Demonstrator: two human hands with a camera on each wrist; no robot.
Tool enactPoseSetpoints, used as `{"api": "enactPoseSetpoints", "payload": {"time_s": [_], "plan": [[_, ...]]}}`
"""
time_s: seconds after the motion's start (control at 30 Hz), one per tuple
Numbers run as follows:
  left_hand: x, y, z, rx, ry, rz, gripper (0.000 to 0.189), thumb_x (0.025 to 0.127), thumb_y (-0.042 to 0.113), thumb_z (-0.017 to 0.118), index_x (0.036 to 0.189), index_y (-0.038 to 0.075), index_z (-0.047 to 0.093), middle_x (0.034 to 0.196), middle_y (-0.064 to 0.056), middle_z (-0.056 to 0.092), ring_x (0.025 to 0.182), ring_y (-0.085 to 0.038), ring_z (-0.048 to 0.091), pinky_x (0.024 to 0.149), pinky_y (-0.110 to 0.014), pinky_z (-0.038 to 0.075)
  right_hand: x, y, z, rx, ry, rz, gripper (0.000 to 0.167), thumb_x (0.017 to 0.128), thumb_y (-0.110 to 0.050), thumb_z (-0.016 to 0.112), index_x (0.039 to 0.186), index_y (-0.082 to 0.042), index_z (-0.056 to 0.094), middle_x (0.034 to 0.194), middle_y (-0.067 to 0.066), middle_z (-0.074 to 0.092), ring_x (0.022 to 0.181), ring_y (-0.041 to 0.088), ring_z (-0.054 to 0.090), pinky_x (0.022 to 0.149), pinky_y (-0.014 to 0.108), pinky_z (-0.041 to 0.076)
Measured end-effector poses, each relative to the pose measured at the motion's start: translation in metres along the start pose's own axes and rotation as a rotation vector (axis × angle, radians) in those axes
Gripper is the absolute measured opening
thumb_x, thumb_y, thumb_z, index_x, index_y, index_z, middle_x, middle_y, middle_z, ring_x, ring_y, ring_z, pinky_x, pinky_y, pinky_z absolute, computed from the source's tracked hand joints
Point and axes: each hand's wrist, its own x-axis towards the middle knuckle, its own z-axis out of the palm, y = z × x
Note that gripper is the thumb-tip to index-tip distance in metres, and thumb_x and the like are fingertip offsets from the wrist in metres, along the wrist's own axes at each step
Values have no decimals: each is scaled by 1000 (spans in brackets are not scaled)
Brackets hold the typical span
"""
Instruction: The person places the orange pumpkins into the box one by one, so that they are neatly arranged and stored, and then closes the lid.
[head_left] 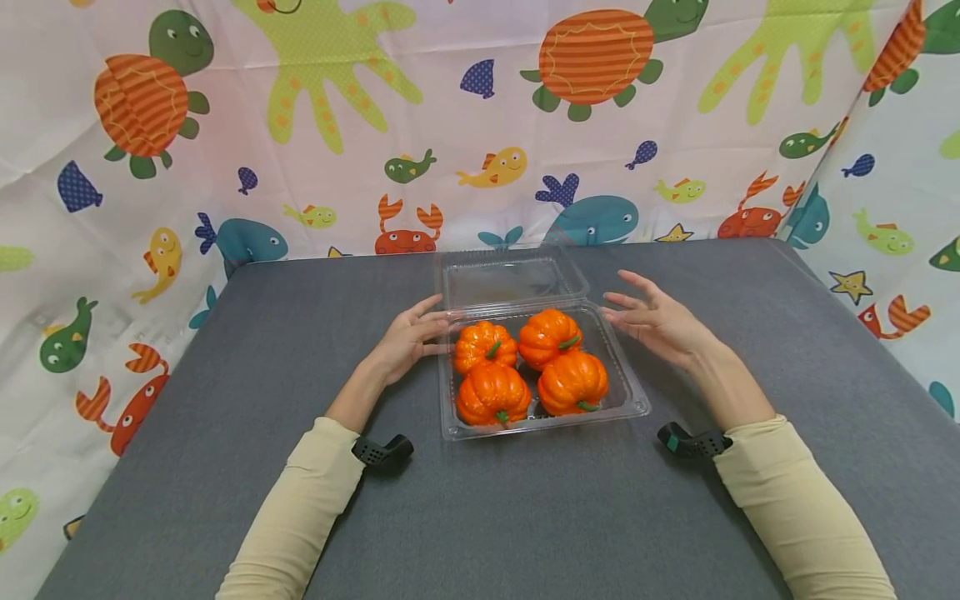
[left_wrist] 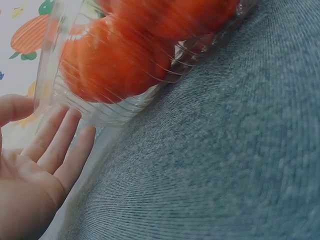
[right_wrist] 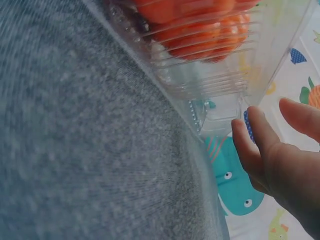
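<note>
A clear plastic clamshell box [head_left: 626,385] stands on the grey table with its lid [head_left: 513,279] folded back behind it. Inside the box lie several small orange pumpkins [head_left: 572,382]. My left hand [head_left: 408,340] is at the box's left side, fingers extended, their tips right at the wall and rim; in the left wrist view the thumb [left_wrist: 17,107] is by the rim. On the other side my right hand [head_left: 660,321] has its fingers spread, tips near the back right corner by the hinge. Neither hand grips anything.
Grey cloth covers the table [head_left: 525,517]. A white curtain [head_left: 450,125] printed with sea animals hangs behind the table and along both sides. Black bands [head_left: 384,451] sit on both wrists beside the beige sleeves [head_left: 300,508].
</note>
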Motion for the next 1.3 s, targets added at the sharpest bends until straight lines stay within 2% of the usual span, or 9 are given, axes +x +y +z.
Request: {"api": "enactPoseSetpoints", "payload": {"time_s": [0.07, 0.13, 0.37, 0.57, 0.63, 0.73, 0.83, 1.03, 1.3], "plan": [[0, 0, -1, -19, -5, 7, 65, 98, 3, 48, 152, 4, 13, 145, -25, 36, 107, -17, 58, 84, -34, 51, 0, 1, -1, -19, -3, 1, 76, 97, 10, 41, 154, -17, -2, 154, 24, 2, 116, 19, 49, 93, 26, 43], [0, 0, -2, -33, -6, 14, 65, 97, 1, 48, 152, 5, 14, 145, -25, 34, 103, -14, 60, 82, -33, 51, 0, 2, -2, -8, -14, 3, 76, 97, 10, 41, 154, -17, -3, 154, 25, 1, 110, 15, 53, 92, 25, 43], [1, 1, -3, -4, 9, 39, 68, 95, -1, 53, 153, 9, 18, 145, -23, 37, 99, -11, 63, 77, -28, 52, -2, 1, -1, 34, -39, 21, 73, 99, 4, 41, 154, -15, -3, 155, 24, -2, 122, 25, 41, 98, 27, 39], [0, 3, -2, -30, 27, 57, 69, 94, -5, 53, 152, 13, 21, 139, -23, 45, 97, -14, 65, 77, -30, 53, 0, 4, 0, -5, -38, 19, 72, 98, 5, 42, 153, -10, -1, 154, 26, 2, 110, 14, 54, 91, 24, 43], [0, 3, -1, -44, 35, 64, 67, 94, -7, 53, 151, 15, 24, 137, -22, 47, 97, -16, 65, 78, -31, 53, 1, 5, 0, -46, -22, 23, 73, 98, 5, 45, 154, -11, 1, 154, 25, 5, 114, 16, 51, 96, 27, 40], [0, 3, -1, -49, 39, 70, 64, 94, -7, 53, 148, 14, 27, 135, -20, 50, 98, -17, 65, 77, -31, 53, 2, 6, 0, -107, -2, 24, 75, 97, 5, 48, 154, -15, 4, 154, 23, 10, 125, 23, 41, 106, 36, 29], [1, 3, -1, -45, 33, 72, 58, 94, -8, 52, 144, 11, 29, 136, -21, 49, 98, -17, 65, 77, -31, 53, 3, 7, 0, -138, 3, 15, 75, 96, 6, 47, 154, -19, 6, 153, 21, 12, 132, 29, 31, 110, 42, 21], [1, 2, 0, -53, 23, 77, 45, 94, -8, 51, 133, 9, 34, 135, -23, 48, 97, -17, 65, 75, -30, 53, 4, 10, -1, -162, 3, -7, 74, 95, 6, 50, 153, -22, 15, 149, 18, 20, 128, 26, 33, 98, 31, 35], [0, 0, -1, -62, 10, 93, 40, 94, -10, 51, 127, 9, 37, 131, -20, 52, 98, -18, 65, 72, -30, 54, 5, 12, 1, -170, -7, -28, 75, 94, 8, 50, 153, -24, 17, 145, 16, 24, 122, 25, 36, 95, 30, 35]]}}
